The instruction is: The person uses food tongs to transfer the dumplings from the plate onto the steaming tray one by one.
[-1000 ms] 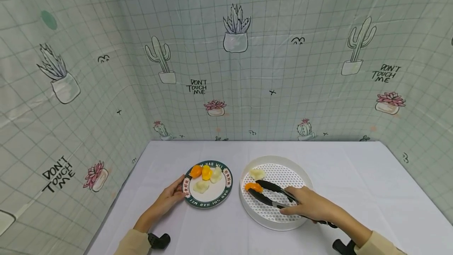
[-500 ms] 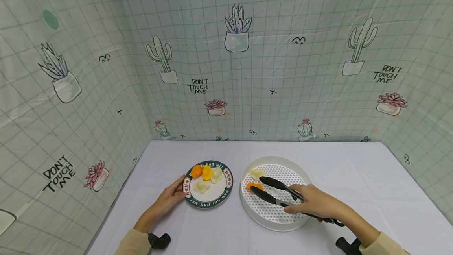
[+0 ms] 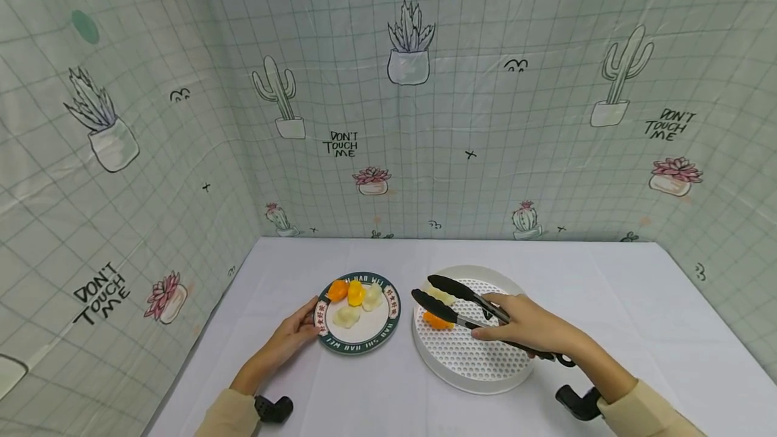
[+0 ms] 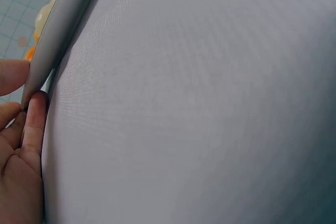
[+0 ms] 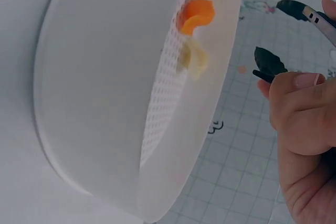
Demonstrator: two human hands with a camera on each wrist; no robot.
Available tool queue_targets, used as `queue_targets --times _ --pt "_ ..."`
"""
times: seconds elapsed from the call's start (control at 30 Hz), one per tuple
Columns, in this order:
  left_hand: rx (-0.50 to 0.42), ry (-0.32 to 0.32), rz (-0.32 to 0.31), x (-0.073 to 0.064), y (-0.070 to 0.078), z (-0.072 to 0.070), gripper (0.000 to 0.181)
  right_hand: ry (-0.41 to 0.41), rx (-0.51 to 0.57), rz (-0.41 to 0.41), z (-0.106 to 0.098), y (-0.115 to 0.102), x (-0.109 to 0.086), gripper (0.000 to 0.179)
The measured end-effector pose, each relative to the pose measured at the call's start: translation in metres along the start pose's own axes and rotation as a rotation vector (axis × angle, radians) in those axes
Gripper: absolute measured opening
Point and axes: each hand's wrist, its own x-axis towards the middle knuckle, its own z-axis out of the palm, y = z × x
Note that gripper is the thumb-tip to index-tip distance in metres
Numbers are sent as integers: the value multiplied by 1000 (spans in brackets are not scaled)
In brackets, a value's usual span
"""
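Note:
My left hand (image 3: 295, 330) pinches the near-left rim of a round plate (image 3: 388, 332) with a green lettered border, thumb above and fingers beneath in the left wrist view. On it lie an orange piece (image 3: 338, 290), a yellow one (image 3: 356, 294) and two pale ones, all folded like dumplings. My right hand (image 3: 527, 322) grips black-tipped tongs (image 3: 436, 307), spread apart with nothing between their tips. They hover over a white round tray (image 3: 479, 386) with a perforated floor. Inside it sit an orange dumpling-like piece (image 5: 198, 15) and a pale one (image 5: 195, 59), partly covered by the tongs in the head view.
A white cloth (image 3: 607, 302) covers the table. Behind and at the sides hangs a grid-patterned curtain (image 3: 461, 106) printed with cacti. The plate and tray stand side by side with a narrow gap between.
The tongs have come off the orange piece, which stays in the tray. My right hand has raised them up and away, with the tips wider apart. My left hand keeps its place.

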Motion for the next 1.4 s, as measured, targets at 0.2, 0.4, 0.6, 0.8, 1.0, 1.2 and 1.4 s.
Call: queue_targets --times 0.2,0.4,0.6,0.8,1.0,1.2,1.4 --pt "15 3 -4 1 -1 -1 66 -43 -16 -95 5 -8 17 76" --pt "18 3 0 1 0 -2 65 -104 -55 -169 11 -16 39 70" --pt "15 -10 18 2 -4 -4 66 -131 -122 -196 18 -26 60 69" --pt "-4 -20 123 1 -10 -5 65 -178 -107 -227 26 -30 78 67" --pt "-1 -26 16 -2 0 -6 65 -218 -95 -236 33 -34 94 72" --pt "-3 -19 3 -3 -5 -8 65 -255 -88 -212 39 -39 108 73" --pt "-1 -1 -18 -2 -8 -8 65 -260 -111 -164 47 -43 120 73"
